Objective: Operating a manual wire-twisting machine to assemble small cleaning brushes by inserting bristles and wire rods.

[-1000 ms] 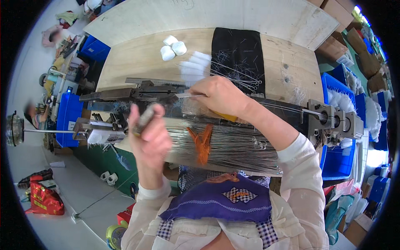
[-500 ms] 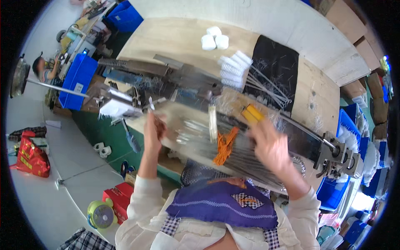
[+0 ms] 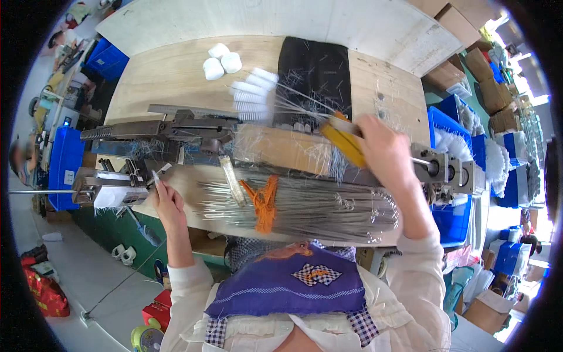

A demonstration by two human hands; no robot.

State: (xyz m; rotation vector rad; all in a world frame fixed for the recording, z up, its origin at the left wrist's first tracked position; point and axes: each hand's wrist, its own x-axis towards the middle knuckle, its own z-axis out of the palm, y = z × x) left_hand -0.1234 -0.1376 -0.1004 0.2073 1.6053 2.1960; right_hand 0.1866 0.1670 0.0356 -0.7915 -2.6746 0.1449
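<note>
Several white-tipped wire brushes point(image 3: 258, 97) fan out from the closed right hand point(image 3: 381, 149) above the black mat point(image 3: 316, 70); the left hand point(image 3: 167, 202) pinches a thin wire point(image 3: 156, 178) beside the metal machine point(image 3: 176, 126), apparently mid-feeding.

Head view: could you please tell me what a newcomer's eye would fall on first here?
First, the wide bundle of thin metal wires tied with an orange strap, lying across the near edge of the wooden bench. Next, the right hand holding a fan of white-tipped brushes above a black mat. The left hand pinches something small, hard to make out, beside the grey metal machine.
</note>
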